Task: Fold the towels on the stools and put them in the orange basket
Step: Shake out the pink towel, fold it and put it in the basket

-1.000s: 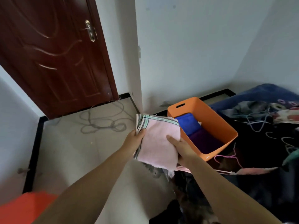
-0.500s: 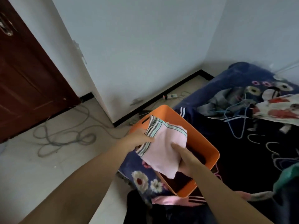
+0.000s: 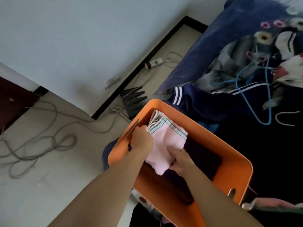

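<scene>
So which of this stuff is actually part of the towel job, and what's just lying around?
Part of the job:
pink towel
orange basket
left hand
right hand
dark towel

Lying about:
blue hangers
floor cables
power strip

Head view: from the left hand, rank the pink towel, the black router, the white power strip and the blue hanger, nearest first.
1. Pink towel, gripped by the left hand inside the orange basket.
2. Black router, on the floor beyond the basket.
3. White power strip, by the skirting.
4. Blue hanger, on the bed, right.
</scene>
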{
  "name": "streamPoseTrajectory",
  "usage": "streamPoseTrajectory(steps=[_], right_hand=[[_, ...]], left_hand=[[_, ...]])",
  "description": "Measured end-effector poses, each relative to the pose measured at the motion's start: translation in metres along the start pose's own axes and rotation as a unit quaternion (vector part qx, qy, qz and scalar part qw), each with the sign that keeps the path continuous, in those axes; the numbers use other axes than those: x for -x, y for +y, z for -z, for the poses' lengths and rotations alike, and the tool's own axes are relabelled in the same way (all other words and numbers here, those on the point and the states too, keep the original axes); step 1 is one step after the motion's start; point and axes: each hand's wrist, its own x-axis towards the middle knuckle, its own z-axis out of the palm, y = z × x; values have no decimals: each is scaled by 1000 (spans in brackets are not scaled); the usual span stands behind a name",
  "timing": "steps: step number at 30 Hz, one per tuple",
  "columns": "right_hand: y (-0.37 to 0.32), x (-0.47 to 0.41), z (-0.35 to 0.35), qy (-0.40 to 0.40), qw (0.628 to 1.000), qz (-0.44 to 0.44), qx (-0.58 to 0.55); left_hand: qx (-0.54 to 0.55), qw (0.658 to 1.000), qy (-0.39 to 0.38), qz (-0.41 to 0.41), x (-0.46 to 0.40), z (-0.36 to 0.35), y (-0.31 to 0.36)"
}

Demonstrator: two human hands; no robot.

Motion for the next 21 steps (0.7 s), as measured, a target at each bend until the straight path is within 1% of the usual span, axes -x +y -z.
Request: streamPoseTrajectory(steps=[3, 7, 10, 13, 15, 18, 20, 21], right_hand=[[12, -22, -9, 16, 1000, -12, -6], [23, -33, -11, 35, 999, -14, -7], [18, -33, -12, 44, 998, -26, 21], [8, -21, -16, 75, 994, -33, 79], [0, -11, -18, 88, 986, -19, 139], [-17, 15, -14, 120, 976, 10, 180], [-30, 38, -11, 119, 969, 48, 209], [-38, 58, -8, 112, 963, 76, 232]], left_hand=[[-36, 999, 23, -4, -7, -21, -18], [-45, 998, 38, -22, -10, -33, -31], [-36, 999, 27, -15, -14, -33, -34], [-35, 999, -6, 4, -9, -26, -31], [-51, 998, -33, 6, -2, -19, -26], [-62, 996, -57, -13, 17, -1, -21], [-50, 996, -67, -18, 34, 15, -15], [-44, 997, -60, -22, 49, 28, -9]])
